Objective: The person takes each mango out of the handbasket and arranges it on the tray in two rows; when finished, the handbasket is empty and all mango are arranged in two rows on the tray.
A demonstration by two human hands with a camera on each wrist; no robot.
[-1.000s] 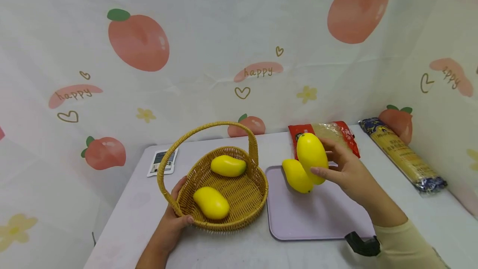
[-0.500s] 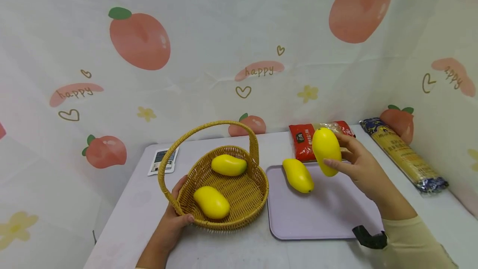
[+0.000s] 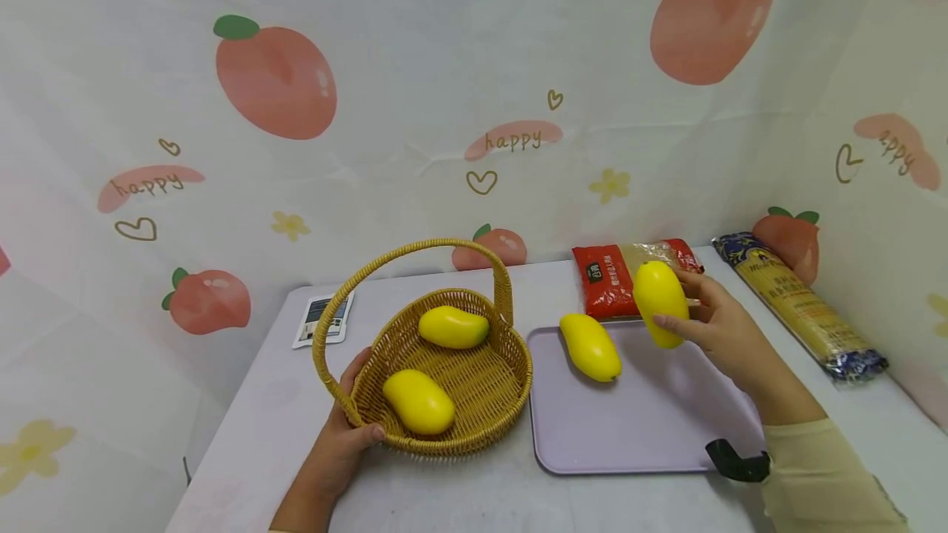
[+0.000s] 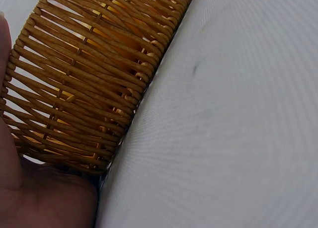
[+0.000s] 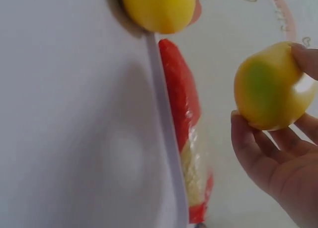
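We judge the step in hand to be a carry: the right hand [image 3: 718, 331] holds one mango [image 3: 661, 303] up off the lavender tray [image 3: 637, 434], while the left hand [image 3: 339, 434] steadies the wicker basket [image 3: 477, 385]. Which way the fruit is bound we cannot tell. Either way, we think the next move calls for the grip to last until something bears the mango from below, and for the basket to be held level.

The held mango sits between the right thumb [image 5: 308, 59] and the fingers, spread about as wide as the fruit. In the head view we see the thumb on its near side and the fingers reaching behind; the right wrist view shows the fingers underneath and a greenish patch on the facing end. That view is soft, so we cannot say how firmly each finger presses.

The left hand grips the basket's side beside the foot of its arched handle [image 3: 415, 247], thumb over the rim, fingers outside the wall. Two mangoes lie inside, apart: one toward the back [image 3: 453, 327], one near the front [image 3: 419, 402]. Another mango [image 3: 590, 348] rests on the tray's far left part. A red packet [image 3: 607, 286] lies just behind the tray.
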